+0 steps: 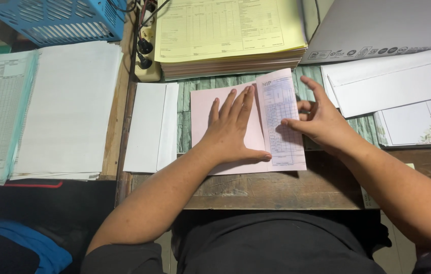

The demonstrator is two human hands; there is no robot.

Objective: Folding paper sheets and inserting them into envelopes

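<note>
The left hand (233,127) lies flat, fingers spread, pinning the pink sheet (202,109) to the tabletop (276,187); the right hand (322,122), its grip loose and holding nothing, presses the folded printed flap (279,101) down. Folding looks underway; creasing seems due next.

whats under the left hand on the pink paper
The left hand lies flat on the blank side of a folded pink form. The right hand holds down the printed flap. The paper beneath the palm is covered.

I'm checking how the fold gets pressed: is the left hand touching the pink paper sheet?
Touching. The head view shows the left hand lying flat, palm down, on the pink paper sheet, with no gap under its fingers.
</note>
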